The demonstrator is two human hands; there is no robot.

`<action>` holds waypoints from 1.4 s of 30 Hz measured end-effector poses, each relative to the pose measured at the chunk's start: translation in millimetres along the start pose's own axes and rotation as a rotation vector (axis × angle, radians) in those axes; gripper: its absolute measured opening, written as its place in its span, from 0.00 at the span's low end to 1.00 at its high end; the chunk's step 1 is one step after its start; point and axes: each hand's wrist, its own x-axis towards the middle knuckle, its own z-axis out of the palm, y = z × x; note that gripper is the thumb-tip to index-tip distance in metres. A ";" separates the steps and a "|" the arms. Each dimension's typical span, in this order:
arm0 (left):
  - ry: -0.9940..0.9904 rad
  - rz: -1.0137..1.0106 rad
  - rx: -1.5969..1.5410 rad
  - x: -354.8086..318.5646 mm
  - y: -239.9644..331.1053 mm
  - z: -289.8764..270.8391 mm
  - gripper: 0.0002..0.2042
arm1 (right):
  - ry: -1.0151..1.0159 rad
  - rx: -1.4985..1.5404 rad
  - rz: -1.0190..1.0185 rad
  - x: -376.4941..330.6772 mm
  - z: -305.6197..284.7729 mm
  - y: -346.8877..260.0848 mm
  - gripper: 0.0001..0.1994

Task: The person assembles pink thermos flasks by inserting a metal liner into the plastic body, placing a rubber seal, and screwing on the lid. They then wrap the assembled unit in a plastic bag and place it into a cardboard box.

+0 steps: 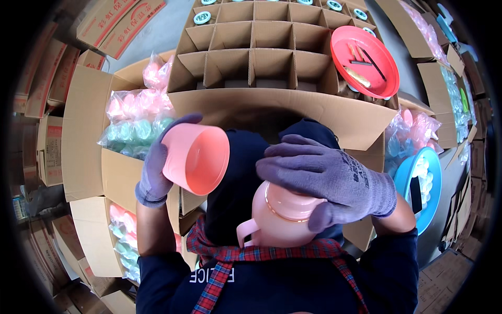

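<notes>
My left hand (155, 163), in a purple-grey knit glove, is wrapped round the outside of a pink plastic cup (175, 157). The cup is tilted, its open mouth turned to the right, and it looks hollow inside. Against my lap, close to the checked apron edge, rests a pink jug (280, 222) with a side handle and a shiny band below its neck. Over its top lies my right hand (332, 175), gloved alike, with the thumb down the near side and the fingers across the top. The glove hides the jug's uppermost part.
Ahead stands a carton with cardboard dividers (251, 39); mint-green lids show in several cells. A red basin (396, 68) with small tools rests on its right corner. At right is a blue basin (435, 193). Open boxes at left hold bagged pink and green parts (138, 107).
</notes>
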 end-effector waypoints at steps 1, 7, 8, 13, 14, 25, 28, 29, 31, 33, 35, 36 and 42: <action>-0.021 0.017 0.016 3.4 4.0 6.6 0.42 | 0.040 0.039 0.046 -6.5 0.8 -3.4 0.40; -0.249 0.107 0.242 36.7 40.6 57.9 0.37 | 0.097 -0.086 0.119 -22.6 5.5 -15.8 0.42; -0.290 0.096 0.259 38.4 48.2 69.4 0.36 | 0.157 -0.062 0.141 -29.3 -0.5 -9.6 0.40; -0.685 0.260 0.827 63.6 76.1 96.0 0.41 | 0.860 0.139 0.551 -75.7 1.4 10.4 0.29; -0.780 0.272 0.964 67.8 75.3 110.1 0.40 | 0.899 0.244 0.554 -84.2 15.1 16.5 0.29; -0.115 0.136 0.142 -24.2 -10.1 85.2 0.42 | 0.250 0.213 0.073 -47.9 16.9 5.1 0.39; -0.411 0.140 0.668 -77.6 -24.2 73.5 0.27 | 0.153 0.123 -0.010 -51.5 4.2 -1.6 0.34; -0.383 0.290 0.805 -86.8 -33.7 84.3 0.25 | 0.132 -0.026 0.121 -42.7 4.4 -16.8 0.34; -0.245 0.423 0.878 -104.7 -34.7 96.5 0.23 | 0.092 -0.353 0.356 -22.9 10.8 -58.9 0.34; -0.209 0.472 0.919 -110.7 -19.4 107.0 0.22 | 0.194 -0.753 0.457 -8.3 35.4 -82.8 0.34; -0.189 0.520 0.808 -117.3 -21.4 111.8 0.24 | 0.137 -0.522 0.451 -9.0 18.7 -93.9 0.35; -0.199 0.563 0.795 -119.4 -21.4 115.0 0.25 | -0.044 -0.322 0.523 -13.6 -4.4 -89.3 0.39; 0.162 0.968 0.792 -130.2 -46.5 144.7 0.19 | 0.342 0.410 0.263 -44.6 48.6 -19.1 0.34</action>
